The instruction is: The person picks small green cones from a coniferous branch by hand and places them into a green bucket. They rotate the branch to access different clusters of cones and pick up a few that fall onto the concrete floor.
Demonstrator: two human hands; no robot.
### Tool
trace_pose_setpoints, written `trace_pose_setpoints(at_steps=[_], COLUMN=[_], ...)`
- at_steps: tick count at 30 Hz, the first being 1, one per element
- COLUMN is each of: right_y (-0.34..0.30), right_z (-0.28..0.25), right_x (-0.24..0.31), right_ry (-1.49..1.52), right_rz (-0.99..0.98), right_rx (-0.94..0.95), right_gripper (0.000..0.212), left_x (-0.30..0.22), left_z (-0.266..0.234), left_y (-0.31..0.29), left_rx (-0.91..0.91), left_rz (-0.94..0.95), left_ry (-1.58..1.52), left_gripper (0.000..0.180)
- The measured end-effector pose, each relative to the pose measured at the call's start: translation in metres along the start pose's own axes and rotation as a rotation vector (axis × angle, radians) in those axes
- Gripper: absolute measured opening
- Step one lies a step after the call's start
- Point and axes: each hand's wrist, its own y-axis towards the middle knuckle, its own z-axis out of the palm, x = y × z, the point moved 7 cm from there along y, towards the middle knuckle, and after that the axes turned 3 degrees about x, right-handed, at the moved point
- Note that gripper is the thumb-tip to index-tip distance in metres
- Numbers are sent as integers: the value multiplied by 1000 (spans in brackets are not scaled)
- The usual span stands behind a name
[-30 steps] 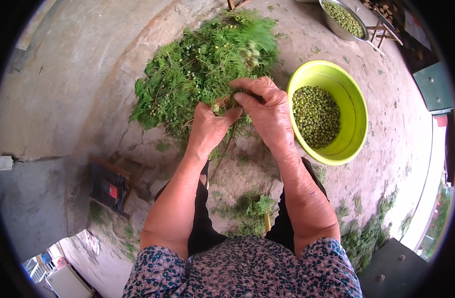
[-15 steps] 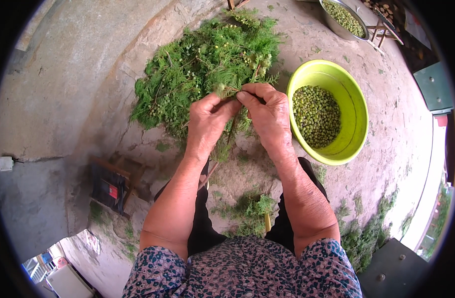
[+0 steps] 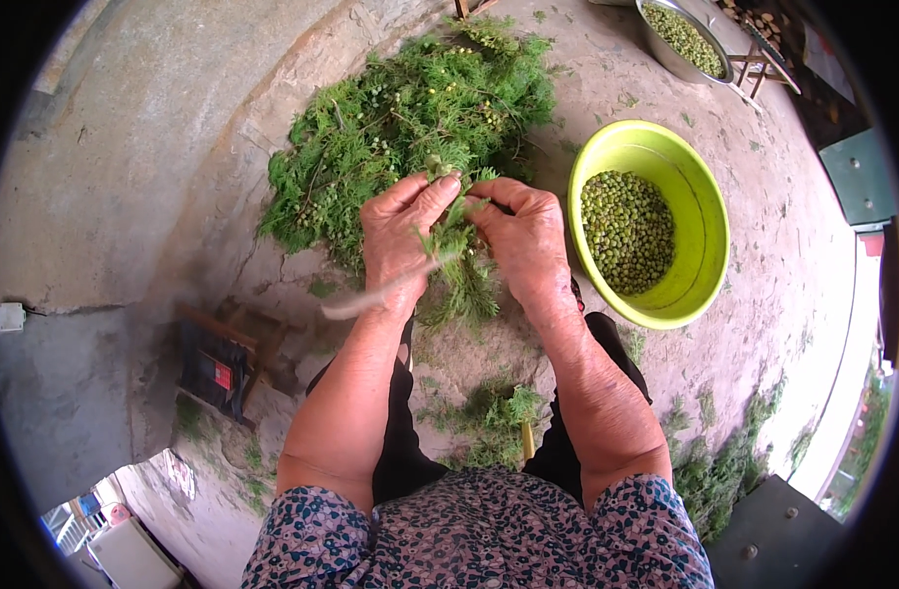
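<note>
Between my hands is an evergreen sprig (image 3: 464, 278) with feathery green leaves, its pale stem (image 3: 356, 305) smeared by motion over my left wrist. My left hand (image 3: 398, 231) pinches it between thumb and fingers, close to a small green cone (image 3: 436, 169). Thumb and forefinger of my right hand (image 3: 530, 240) are closed at the sprig's right side; whether a cone sits in them is hidden. Beyond both hands lies a heap of cut evergreen branches (image 3: 400, 108). To the right stands a lime-green basin (image 3: 702, 236), partly filled with small round green cones (image 3: 626, 231).
A metal basin (image 3: 662, 57) of similar green cones sits at the far right by a wooden stand (image 3: 764, 74). Loose greenery (image 3: 494, 417) lies between my legs, and more (image 3: 729, 471) at the right. A small dark folding stool (image 3: 214, 368) is on the left.
The sprig has been turned, its stem swinging left across my left wrist. My left hand has shifted slightly to the left, and the fingertips of the two hands have come apart a little.
</note>
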Motion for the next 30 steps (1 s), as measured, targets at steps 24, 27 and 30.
trace_pose_setpoints(at_steps=[24,27,30], right_y=[2,4,6], right_z=[2,1,-1], right_x=[-6,-4,0], right_ry=[537,628,661], right_rz=[205,191,198], right_rx=[189,216,269], right_gripper=[7,10,15], left_x=[-8,-4,-10], left_z=[9,8,15], left_y=[-4,-3,-4], left_rx=[188,189,224], left_rz=[45,15,26], left_ry=[220,163,269], left_gripper=[8,8,9])
